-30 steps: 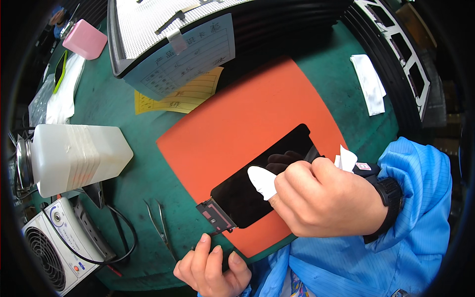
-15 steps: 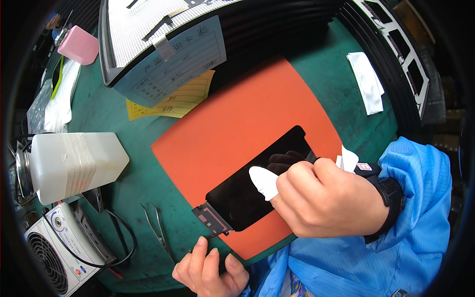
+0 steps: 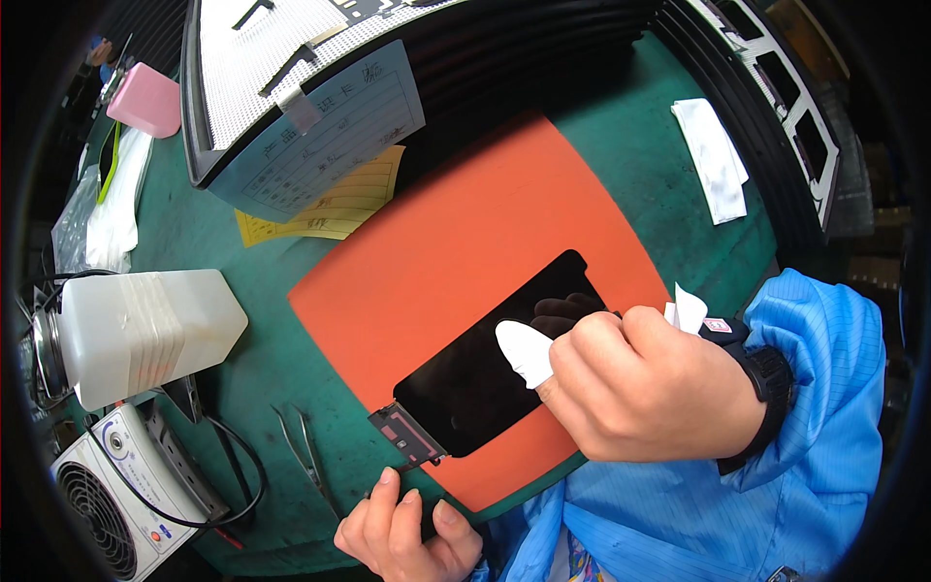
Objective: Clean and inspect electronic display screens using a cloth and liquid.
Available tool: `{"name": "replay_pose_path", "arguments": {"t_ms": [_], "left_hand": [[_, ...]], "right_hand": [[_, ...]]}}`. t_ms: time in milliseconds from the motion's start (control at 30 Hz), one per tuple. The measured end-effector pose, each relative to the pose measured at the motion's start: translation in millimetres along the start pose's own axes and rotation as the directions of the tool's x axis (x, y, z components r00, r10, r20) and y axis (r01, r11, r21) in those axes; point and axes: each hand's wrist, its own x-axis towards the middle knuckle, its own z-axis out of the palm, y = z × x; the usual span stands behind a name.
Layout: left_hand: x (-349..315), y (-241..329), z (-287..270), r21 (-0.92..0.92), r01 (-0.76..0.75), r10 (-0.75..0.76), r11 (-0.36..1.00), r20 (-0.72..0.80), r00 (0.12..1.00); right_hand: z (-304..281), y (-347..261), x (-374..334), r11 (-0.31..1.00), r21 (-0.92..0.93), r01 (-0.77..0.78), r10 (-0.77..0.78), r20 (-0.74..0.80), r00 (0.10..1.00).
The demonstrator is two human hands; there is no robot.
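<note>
Note the black screen [image 3: 456, 388] lying slantwise on the near part of the orange mat [image 3: 456, 213], with a small board [image 3: 405, 434] at one end reaching across the mat's left edge. Gripping a bunched white cloth [image 3: 524, 354] in the clenched right hand [image 3: 650, 383], over the mat's near right side, with a rounded tip of cloth poking out above the screen; hard to tell whether touching it or just clear. Curling the left hand [image 3: 402, 538] loosely, just off the mat's near left edge, close to a thin dark strip [image 3: 415, 465] at the board; cannot tell whether pinching it or only resting beside it. Could scratch or smear the screen by rubbing with grit caught in the cloth, or by brushing with bare knuckles. Could slide it across the mat with too hard a push. Could crease or tear the strip by tugging from the left while pressing from the right. Mind the board too, probably easy to lever up at the mat's edge, and the tweezers [image 3: 308, 456] left of the mat, likely to nick or jab on a careless reach.
</note>
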Motion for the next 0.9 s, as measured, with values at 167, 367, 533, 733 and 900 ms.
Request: {"name": "replay_pose_path", "arguments": {"t_ms": [167, 367, 533, 733, 900], "left_hand": [[-0.5, 1.0, 0.8, 0.001, 0.003, -0.003, 1.000, -0.002, 1.000], [0.0, 0.9, 1.2, 0.008, -0.004, 0.004, 1.000, -0.004, 1.000], [-0.3, 1.4, 3.2, 0.010, -0.008, 0.009, 1.000, -0.026, 1.000], [1.3, 2.4, 3.9, 0.016, -0.004, 0.005, 1.000, -0.036, 0.999], [0.9, 1.9, 2.6, 0.022, -0.006, 0.006, 1.000, -0.027, 1.000]], "right_hand": [[-0.9, 0.7, -3.6, 1.000, 0.005, -0.016, 0.016, 0.013, 1.000], [1.4, 2.2, -7.2, 0.999, -0.001, -0.032, 0.032, 0.007, 0.999], [4.5, 4.2, -11.2, 1.000, -0.013, -0.022, 0.022, -0.003, 1.000], [4.1, 7.0, -14.7, 0.999, 0.009, -0.032, 0.032, 0.004, 0.999], [5.8, 6.0, -17.7, 0.998, 0.027, -0.061, 0.060, 0.008, 0.998]]}}
